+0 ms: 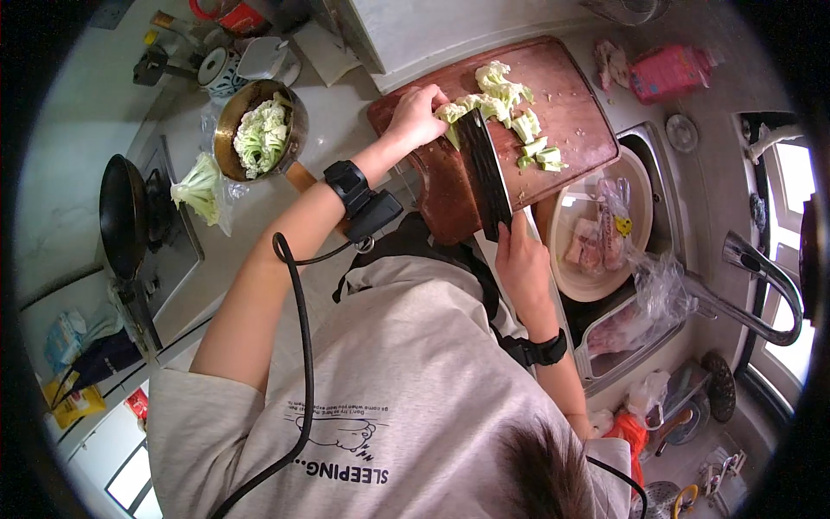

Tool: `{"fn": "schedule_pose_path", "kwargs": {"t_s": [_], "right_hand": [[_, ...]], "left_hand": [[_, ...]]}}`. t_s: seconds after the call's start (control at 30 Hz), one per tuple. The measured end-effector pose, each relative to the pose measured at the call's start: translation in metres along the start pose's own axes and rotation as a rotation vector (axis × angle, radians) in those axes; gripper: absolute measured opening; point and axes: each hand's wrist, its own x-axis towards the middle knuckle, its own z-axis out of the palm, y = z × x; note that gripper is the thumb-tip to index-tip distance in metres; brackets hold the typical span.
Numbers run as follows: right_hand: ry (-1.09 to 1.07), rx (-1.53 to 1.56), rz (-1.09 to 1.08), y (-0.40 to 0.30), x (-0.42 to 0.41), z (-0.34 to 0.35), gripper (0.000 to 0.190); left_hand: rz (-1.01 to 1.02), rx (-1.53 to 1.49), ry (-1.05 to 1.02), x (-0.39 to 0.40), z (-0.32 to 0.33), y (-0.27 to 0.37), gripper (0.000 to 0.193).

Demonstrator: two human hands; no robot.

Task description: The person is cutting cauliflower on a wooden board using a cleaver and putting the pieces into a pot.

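My right hand (522, 266) grips the handle of a dark-bladed kitchen knife (483, 168), its broad blade angled across a wooden cutting board (570, 78). With its fingertips, my left hand (418, 120) holds a cauliflower piece (452, 114) at the blade's far end. More cauliflower florets (498, 81) lie on the board beyond and to the right of the blade. Cut stem pieces (541, 156) and small crumbs are scattered nearer its right edge. The blade hides part of the board and some of the held piece.
Left of the board stands a wooden-handled pot (295, 126) with cauliflower inside. A cauliflower stalk (198, 188) lies beside it on plastic. A wok (123, 214) sits on the stove. Right are a sink basin (557, 259) with packaged meat (593, 233), a faucet (771, 285) and a pink bottle (668, 72).
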Motion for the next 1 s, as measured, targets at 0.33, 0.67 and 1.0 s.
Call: {"fn": "schedule_pose_path", "kwargs": {"t_s": [0.33,0.67,1.0], "right_hand": [[-0.048,-0.048,0.011,-0.018,0.009,-0.006,0.009],[-0.144,-0.047,-0.01,-0.019,0.017,-0.018,0.008],[-0.141,-0.05,0.002,-0.015,0.023,-0.014,0.01]], "left_hand": [[-0.066,-0.044,0.027,0.0,0.001,0.002,0.027],[-0.012,-0.032,0.052,-0.002,-0.008,0.004,0.025],[0.018,-0.021,0.049,0.001,-0.008,0.003,0.017]]}}
